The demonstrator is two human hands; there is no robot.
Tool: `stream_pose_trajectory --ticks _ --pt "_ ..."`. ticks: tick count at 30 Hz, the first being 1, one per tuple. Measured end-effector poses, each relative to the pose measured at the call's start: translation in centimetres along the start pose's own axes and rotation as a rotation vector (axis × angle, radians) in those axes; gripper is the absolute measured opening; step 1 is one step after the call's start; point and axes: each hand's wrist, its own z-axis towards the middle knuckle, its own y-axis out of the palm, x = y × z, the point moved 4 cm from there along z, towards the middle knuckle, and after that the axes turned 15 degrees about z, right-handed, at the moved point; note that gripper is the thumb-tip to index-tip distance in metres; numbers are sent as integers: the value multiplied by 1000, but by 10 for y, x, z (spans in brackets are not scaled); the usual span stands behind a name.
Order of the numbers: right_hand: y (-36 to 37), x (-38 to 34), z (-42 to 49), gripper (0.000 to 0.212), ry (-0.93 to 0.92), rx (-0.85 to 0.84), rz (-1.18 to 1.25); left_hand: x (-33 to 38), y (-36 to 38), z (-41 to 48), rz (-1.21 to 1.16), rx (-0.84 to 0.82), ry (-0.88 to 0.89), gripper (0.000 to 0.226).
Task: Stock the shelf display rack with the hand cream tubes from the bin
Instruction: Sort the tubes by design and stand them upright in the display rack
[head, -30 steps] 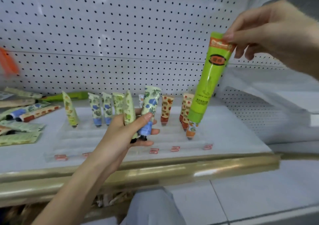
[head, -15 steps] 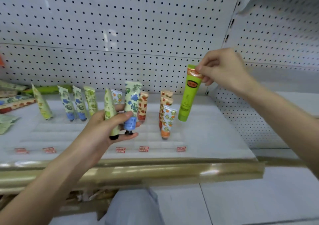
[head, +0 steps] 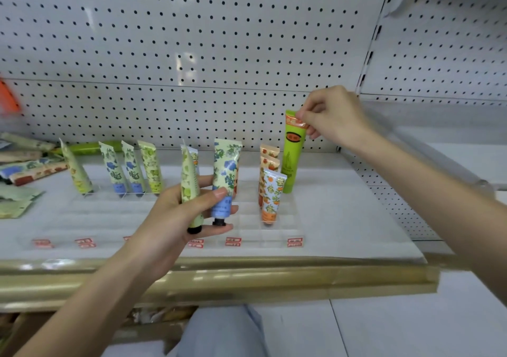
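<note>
A clear acrylic display rack [head: 247, 230] with small compartments sits on the white shelf. My right hand [head: 333, 115] pinches the top of a tall bright green tube [head: 292, 159], which stands upright with its cap down at the rack's back right corner. My left hand [head: 175, 217] holds two small tubes above the rack's middle: a blue floral tube [head: 226, 175] and a green patterned tube [head: 189, 184], caps down. Several floral tubes [head: 129, 167] stand in the back row at left. Orange patterned tubes [head: 270, 192] stand in a column beside the green tube.
Loose tubes [head: 30, 167] lie flat in a pile at the shelf's left end. A white pegboard wall [head: 219, 55] backs the shelf. A gold-coloured rail [head: 247, 277] runs along the shelf's front edge. Red price labels [head: 233, 241] line the rack's front.
My right hand has carried the tall green tube down and back, from high above the rack to its back right corner. The left hand keeps its two tubes.
</note>
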Motion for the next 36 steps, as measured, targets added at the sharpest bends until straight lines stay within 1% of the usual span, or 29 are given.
stream_pose_trajectory --ticks 4,8,11,18,21,23,28,31,33,35,36 --pt "2 2 5 11 8 2 26 -4 0 -2 1 10 -6 37" --pt "5 4 7 10 5 -4 14 -6 0 -2 -8 23 -10 42" --pt "9 8 7 10 27 -29 1 -6 -1 -2 -7 22 -9 46" --pt "15 19 1 10 83 -80 20 -6 -2 0 -9 19 -18 46" --pt "13 17 1 9 85 -113 24 -6 -1 2 -9 18 -20 42" --pt "11 16 1 13 88 -130 18 -6 0 3 -10 11 -18 41" --pt "9 15 0 16 85 -169 -13 -3 6 7 12 13 -16 52" --pt "7 13 -1 16 103 -191 -11 -2 9 8 21 25 -15 52" --pt "2 6 -3 10 96 -140 9 -2 9 8 21 27 -12 51" --pt "-6 -10 -7 10 -16 -12 23 -1 9 8 22 25 -8 52" --pt "-8 -22 -10 12 -82 21 44 0 8 8 22 22 -6 51"
